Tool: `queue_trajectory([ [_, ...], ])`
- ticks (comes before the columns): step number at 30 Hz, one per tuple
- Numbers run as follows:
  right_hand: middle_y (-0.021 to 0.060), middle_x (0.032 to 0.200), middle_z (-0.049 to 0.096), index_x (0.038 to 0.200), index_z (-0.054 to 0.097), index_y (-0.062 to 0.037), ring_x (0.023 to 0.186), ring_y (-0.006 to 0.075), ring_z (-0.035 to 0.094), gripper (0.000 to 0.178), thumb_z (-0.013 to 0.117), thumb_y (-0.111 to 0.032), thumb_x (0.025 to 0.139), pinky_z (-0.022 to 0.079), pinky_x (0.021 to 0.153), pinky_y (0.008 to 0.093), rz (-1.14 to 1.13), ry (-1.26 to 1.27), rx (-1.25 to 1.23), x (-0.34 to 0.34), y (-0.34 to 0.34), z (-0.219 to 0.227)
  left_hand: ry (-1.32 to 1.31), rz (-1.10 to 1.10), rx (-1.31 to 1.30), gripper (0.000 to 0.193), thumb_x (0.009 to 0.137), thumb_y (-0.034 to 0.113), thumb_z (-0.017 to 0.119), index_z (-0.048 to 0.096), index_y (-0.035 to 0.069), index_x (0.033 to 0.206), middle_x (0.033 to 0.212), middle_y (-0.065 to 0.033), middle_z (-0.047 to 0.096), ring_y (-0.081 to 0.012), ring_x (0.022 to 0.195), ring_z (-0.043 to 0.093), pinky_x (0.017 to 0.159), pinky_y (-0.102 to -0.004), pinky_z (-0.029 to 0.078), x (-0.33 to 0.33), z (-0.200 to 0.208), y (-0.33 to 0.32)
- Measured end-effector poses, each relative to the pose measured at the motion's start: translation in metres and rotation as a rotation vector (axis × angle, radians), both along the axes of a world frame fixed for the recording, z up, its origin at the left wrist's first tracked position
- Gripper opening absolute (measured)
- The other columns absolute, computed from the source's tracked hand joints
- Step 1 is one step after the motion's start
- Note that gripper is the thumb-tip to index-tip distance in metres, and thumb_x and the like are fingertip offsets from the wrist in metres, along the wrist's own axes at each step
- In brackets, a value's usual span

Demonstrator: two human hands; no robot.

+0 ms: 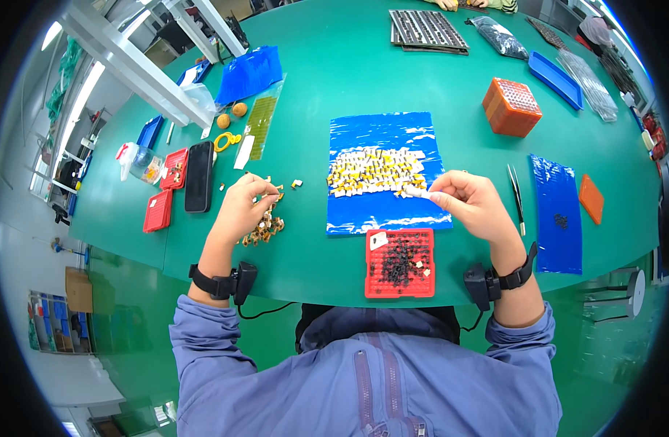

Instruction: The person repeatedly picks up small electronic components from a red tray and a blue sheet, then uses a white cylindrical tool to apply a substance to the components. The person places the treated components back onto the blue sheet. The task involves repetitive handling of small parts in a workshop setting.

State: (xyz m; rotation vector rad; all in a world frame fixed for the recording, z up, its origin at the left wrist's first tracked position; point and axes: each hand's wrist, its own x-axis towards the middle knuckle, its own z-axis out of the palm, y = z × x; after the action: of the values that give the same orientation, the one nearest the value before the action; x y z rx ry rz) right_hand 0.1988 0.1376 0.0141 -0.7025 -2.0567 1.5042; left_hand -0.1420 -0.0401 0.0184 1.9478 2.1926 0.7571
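My left hand (241, 210) is closed in a pinch above a loose pile of small brown and pale parts (263, 231); what its fingertips hold is too small to name. My right hand (479, 205) pinches a slim white piece (420, 193) at the right edge of many small white-and-yellow parts (374, 172). Those parts lie in close rows on a blue sheet (384, 216). Just nearer to me, a red tray (369, 244) contains small black parts and a few pale ones. One small white-and-yellow piece (297, 183) lies apart on the green table, beside my left fingertips.
Tweezers (516, 198) and a second blue sheet (558, 240) lie right of my right hand. Stacked orange boxes (512, 108) stand farther back. A black phone (198, 177), small red trays (157, 211) and yellow scissors (225, 141) are on the left. Another person's hands (451, 4) show at the far edge.
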Motion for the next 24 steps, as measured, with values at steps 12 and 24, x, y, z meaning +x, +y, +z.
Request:
queue_trajectory([
  [12, -0.0063, 0.059, 0.048, 0.083, 0.060, -0.0023, 0.053, -0.0003, 0.038, 0.007, 0.063, -0.009, 0.083, 0.027, 0.045, 0.0192, 0.133, -0.066, -0.068, -0.003, -0.012, 0.009, -0.025, 0.204, -0.079, 0.009, 0.081, 0.009, 0.063, 0.058, 0.003, 0.085, 0.073, -0.0077, 0.058, -0.0123, 0.062, 0.055, 0.053, -0.0258, 0.042, 0.020, 0.007, 0.002],
  [24, 0.0002, 0.067, 0.060, 0.091, 0.067, 0.0006, 0.059, 0.0035, 0.049, 0.015, 0.064, -0.012, 0.084, 0.040, 0.052, 0.0205, 0.333, 0.035, -0.147, 0.000, -0.016, 0.005, -1.099, -0.292, -0.099, 0.006, 0.088, 0.004, 0.057, 0.058, 0.001, 0.094, 0.079, 0.0002, 0.056, -0.0048, 0.073, 0.054, 0.064, -0.0197, 0.044, 0.124, 0.027, 0.018],
])
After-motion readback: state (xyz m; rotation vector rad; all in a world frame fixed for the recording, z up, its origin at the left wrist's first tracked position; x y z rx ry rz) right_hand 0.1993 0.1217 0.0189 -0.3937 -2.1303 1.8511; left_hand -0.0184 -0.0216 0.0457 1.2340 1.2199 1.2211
